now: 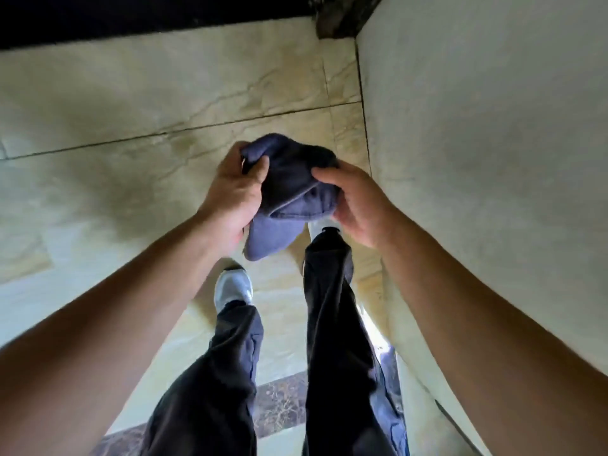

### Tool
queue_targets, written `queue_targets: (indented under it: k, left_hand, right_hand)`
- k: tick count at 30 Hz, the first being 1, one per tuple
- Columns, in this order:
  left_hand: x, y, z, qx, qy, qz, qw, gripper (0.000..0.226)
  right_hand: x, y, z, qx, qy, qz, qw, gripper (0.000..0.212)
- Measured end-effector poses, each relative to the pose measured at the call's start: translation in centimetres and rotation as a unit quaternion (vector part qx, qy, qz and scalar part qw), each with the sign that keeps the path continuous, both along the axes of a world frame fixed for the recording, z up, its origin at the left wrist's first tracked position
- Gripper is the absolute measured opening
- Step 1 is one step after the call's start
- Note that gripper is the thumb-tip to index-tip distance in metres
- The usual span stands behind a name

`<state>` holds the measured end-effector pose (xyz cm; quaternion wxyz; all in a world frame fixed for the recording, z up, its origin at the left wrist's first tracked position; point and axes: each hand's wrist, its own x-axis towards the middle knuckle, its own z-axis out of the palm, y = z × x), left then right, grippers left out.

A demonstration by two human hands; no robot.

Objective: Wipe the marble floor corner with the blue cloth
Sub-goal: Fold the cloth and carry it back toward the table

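Scene: A person stands on a cream marble floor [131, 103] beside a pale wall [477, 126], seen from above, with both bare forearms reaching forward.
Cloth: The blue cloth [289, 195] is bunched and folded, held up in the air between the two hands above the feet, clear of the floor. One folded flap hangs down at its lower left edge.
Left hand: The left hand [230, 199] is closed on the cloth's left side, thumb pressed over the top fold and the other fingers wrapped underneath and out of sight.
Right hand: The right hand [358, 205] grips the cloth's right side, thumb laid across the top and the palm cupped against the bundle; its other fingers are hidden behind the fabric.
Corner: The floor meets the wall along a dark seam running up the right of the frame to a dark baseboard [342, 18] at the top, where the corner lies, well beyond the cloth.
Floor: Veined tiles are divided by thin dark grout lines; a dark brown patterned band [283, 403] crosses the tiles near the bottom, partly hidden by the legs.
Legs: Dark trousers [332, 324] cover both legs. A white shoe [232, 287] shows on the left foot, set back from the right foot, whose white toe just peeks out beneath the cloth.
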<state>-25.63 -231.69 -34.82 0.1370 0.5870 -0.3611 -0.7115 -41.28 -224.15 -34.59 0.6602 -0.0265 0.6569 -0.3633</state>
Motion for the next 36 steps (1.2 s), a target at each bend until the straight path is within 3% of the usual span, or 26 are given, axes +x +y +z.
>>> queue_targets:
  k: [1,4,7,11,15,20,25,29,36]
  left_hand:
    - [1.0,0.2,4.1,0.029,0.003,0.009,1.000,0.004]
    - [3.4,1.0,13.9,0.107,0.054,0.032,0.992,0.028]
    - [6.2,2.4,24.7,0.122,0.105,0.041,0.986,0.038]
    - [10.4,5.8,35.6,0.107,0.152,-0.041,0.982,0.050]
    - [16.3,12.4,44.4,0.086,0.171,-0.159,0.968,0.040]
    - [23.2,22.7,49.6,-0.097,0.068,-0.203,0.972,0.027]
    - [30.3,33.6,54.1,-0.240,0.087,-0.225,0.940,0.026]
    - [33.8,40.3,57.1,-0.244,0.153,-0.266,0.920,0.025]
    - [41.4,50.1,58.3,-0.151,0.201,-0.366,0.896,0.018]
  right_hand:
    - [1.2,0.5,4.8,0.000,0.009,-0.007,1.000,0.031]
    - [4.3,1.8,15.2,-0.001,0.022,-0.021,1.000,0.029]
    - [7.6,4.0,25.8,-0.035,-0.009,-0.062,0.997,0.025]
    - [12.1,8.9,36.6,-0.121,-0.052,-0.164,0.978,0.022]
    - [17.8,17.0,44.4,-0.186,-0.048,-0.214,0.958,0.026]
    - [26.1,27.9,49.6,-0.193,0.030,-0.274,0.942,0.018]
    - [35.6,39.7,53.9,-0.214,0.098,-0.340,0.910,0.012]
    - [41.8,47.5,57.5,-0.213,0.165,-0.409,0.872,0.012]
    - [54.7,58.6,59.5,-0.165,0.261,-0.538,0.784,0.011]
